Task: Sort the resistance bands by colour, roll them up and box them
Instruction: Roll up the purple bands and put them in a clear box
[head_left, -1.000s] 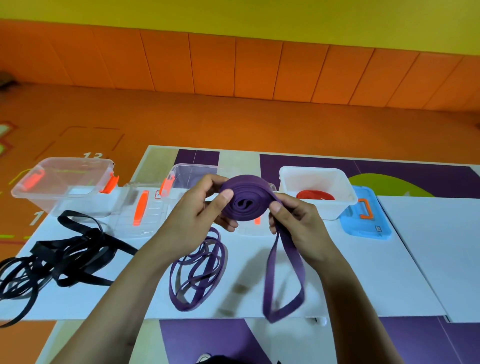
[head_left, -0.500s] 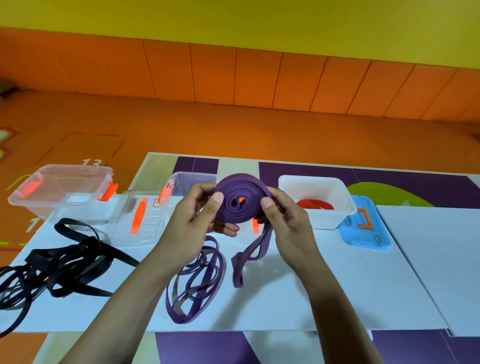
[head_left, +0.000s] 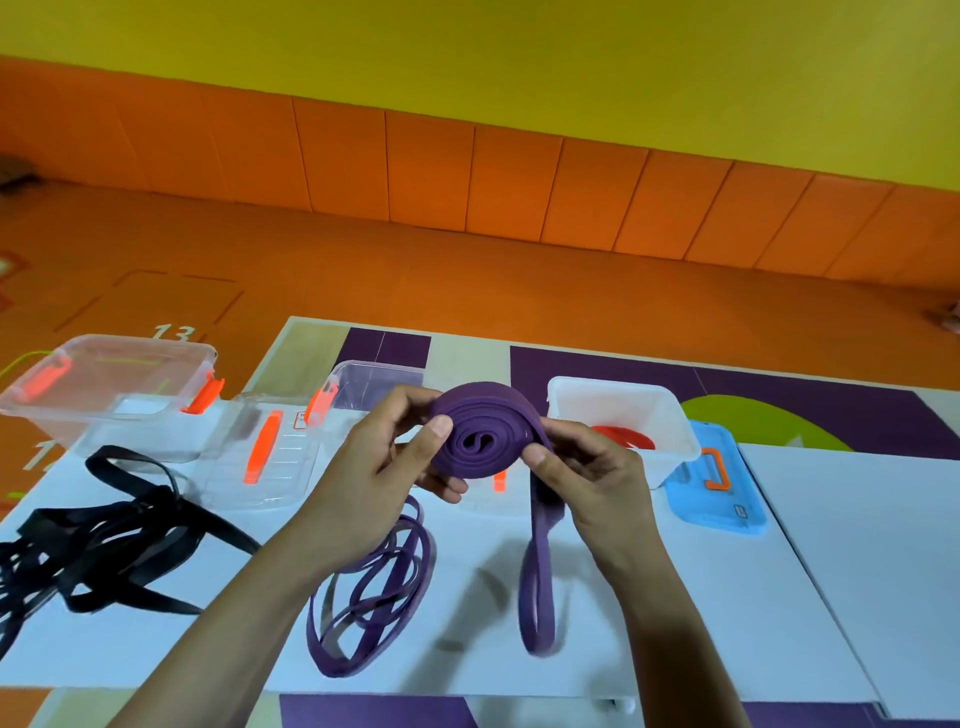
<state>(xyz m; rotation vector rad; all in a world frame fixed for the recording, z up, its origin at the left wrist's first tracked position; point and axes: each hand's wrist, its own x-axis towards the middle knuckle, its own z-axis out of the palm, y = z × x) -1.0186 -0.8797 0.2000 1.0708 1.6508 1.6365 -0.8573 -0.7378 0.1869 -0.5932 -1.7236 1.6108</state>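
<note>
1. Hands. I see both hands raised over the worktop (head_left: 857, 545), just left of the white box (head_left: 675, 457). The left hand (head_left: 384, 467) pinches the roll (head_left: 483, 431), with the thumb flat on its face and the fingers behind. The right hand (head_left: 587, 478) pinches the roll's lower right edge, on the side nearer the white box. Both grips are the same as half a second ago.

2. Roll. The purple coil is held on edge, its face towards me and its top level with the white box rim. The centre now shows a closed fold; earlier an opening showed there.

3. Tail (head_left: 537, 587). The unrolled end hangs as a narrow loop under the right hand, in front of the white box. Half a second ago it curled leftwards under the roll.

4. Unchanged items.
- Red band (head_left: 631, 436): inside the white box.
- Blue lid (head_left: 727, 493): flat, touching the white box's right side.
- Purple bands (head_left: 374, 587): loose on the worktop, left of and nearer than the white box.
- Black bands (head_left: 104, 545): tangled, far left of it.
- Clear box (head_left: 384, 376): just left of the white box, behind the hands.
- Clear lid (head_left: 260, 467): further left.
</note>
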